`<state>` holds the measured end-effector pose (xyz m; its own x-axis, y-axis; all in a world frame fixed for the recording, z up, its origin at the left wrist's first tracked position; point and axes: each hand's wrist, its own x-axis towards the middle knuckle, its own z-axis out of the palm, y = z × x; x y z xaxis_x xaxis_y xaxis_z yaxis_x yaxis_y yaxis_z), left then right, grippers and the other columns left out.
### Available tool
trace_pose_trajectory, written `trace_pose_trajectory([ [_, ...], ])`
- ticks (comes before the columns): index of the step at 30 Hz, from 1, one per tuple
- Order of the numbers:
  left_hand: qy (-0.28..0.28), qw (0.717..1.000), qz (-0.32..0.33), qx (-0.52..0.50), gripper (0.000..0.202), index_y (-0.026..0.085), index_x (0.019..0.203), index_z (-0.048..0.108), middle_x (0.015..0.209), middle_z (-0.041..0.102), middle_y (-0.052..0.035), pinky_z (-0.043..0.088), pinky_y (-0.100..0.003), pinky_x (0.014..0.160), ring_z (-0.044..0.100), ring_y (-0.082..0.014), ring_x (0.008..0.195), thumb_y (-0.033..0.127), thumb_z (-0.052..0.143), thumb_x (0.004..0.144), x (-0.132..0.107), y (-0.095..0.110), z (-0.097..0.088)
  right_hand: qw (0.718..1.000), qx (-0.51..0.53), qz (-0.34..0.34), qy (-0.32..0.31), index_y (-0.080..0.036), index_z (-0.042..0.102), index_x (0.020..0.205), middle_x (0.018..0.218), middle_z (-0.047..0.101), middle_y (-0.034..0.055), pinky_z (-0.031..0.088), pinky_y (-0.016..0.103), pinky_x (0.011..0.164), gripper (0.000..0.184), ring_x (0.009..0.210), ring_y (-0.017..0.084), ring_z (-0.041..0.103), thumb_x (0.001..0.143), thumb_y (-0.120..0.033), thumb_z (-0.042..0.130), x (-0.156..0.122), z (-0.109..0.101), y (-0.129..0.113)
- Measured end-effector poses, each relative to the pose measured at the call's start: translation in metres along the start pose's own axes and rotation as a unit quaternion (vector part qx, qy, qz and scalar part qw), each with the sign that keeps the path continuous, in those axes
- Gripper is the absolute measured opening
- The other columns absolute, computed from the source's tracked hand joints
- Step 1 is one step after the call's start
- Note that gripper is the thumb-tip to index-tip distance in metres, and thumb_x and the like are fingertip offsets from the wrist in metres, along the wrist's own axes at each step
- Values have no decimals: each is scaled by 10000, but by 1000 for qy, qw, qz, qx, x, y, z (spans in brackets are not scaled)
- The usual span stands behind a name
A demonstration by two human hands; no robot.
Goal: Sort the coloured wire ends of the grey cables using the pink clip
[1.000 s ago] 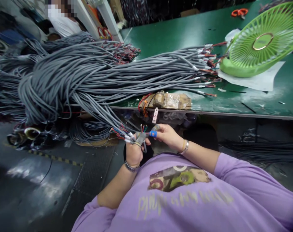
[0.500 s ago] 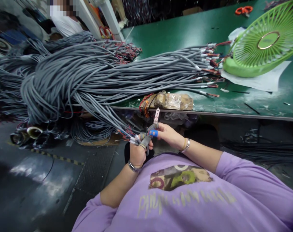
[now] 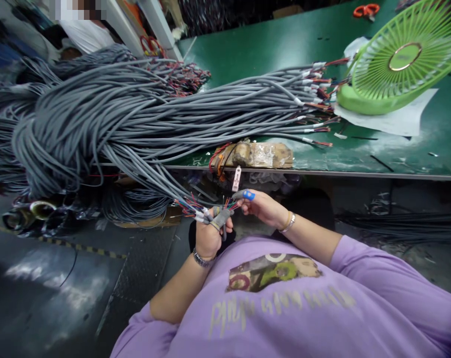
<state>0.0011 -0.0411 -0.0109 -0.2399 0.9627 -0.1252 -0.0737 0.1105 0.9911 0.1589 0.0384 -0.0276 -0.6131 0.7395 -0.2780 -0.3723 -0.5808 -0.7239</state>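
My left hand [image 3: 209, 239] is closed around a grey cable [image 3: 224, 233] below the table edge, its thumb in a grey finger cover. Thin coloured wires [image 3: 228, 203] fan out from the cable end above that thumb. My right hand [image 3: 264, 209] has thumb and forefinger pinched at the tips of these wires; one finger wears a grey cover and a blue plaster [image 3: 249, 195]. Beside my left hand hang several more cable ends with white sleeves [image 3: 200, 216] and bare coloured wires. They belong to the large bundle of grey cables [image 3: 166, 117] lying across the green table [image 3: 285, 40].
A green fan [image 3: 404, 57] stands on white paper [image 3: 415, 122] at the right. A taped wooden block [image 3: 263, 154] sits at the table edge, a pink tag [image 3: 237, 179] hanging before it. Orange scissors [image 3: 366, 11] lie far back. Coiled cables [image 3: 136, 204] are stacked under the table.
My right hand has drawn slightly away from my left, and the coloured wires between them now show spread out. The whole view has shifted a little.
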Motion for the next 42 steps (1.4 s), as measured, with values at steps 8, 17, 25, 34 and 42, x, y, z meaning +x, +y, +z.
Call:
trace_pose_trajectory([
  [8,-51,997,-15,57,344,158,588,625,506,615,-8,309,-194,380,517,-82,399,422,657,808,1,0,3,994,-66,39,-76,-137,669,894,799,656,24,454,183,552,386,621,77,545,646,-395,813,1,7,-18],
  [17,-107,989,-34,99,349,161,561,618,483,592,-6,306,-211,396,506,-88,400,409,662,804,-2,2,0,982,-125,68,-123,-122,643,808,713,659,13,470,198,556,201,614,102,596,637,-189,725,10,3,-25],
  [25,-136,985,-54,96,324,164,552,617,479,594,-8,312,-217,396,491,-91,393,378,669,790,-1,5,0,972,-181,63,-136,-116,636,700,575,603,-20,415,173,486,84,513,74,525,645,-160,682,9,6,-30],
  [34,-140,983,-54,103,317,165,553,627,455,573,-7,277,-227,396,460,-89,379,361,664,799,-2,5,-3,960,-217,46,-171,-118,643,755,642,632,-10,430,198,520,170,575,95,554,639,-214,721,9,2,-33],
  [42,-150,982,-62,97,319,164,547,618,461,573,-8,285,-229,405,468,-91,391,353,665,800,-1,5,-3,949,-251,27,-189,-118,642,716,620,619,-17,410,202,527,129,570,89,521,647,-206,706,10,0,-35],
])
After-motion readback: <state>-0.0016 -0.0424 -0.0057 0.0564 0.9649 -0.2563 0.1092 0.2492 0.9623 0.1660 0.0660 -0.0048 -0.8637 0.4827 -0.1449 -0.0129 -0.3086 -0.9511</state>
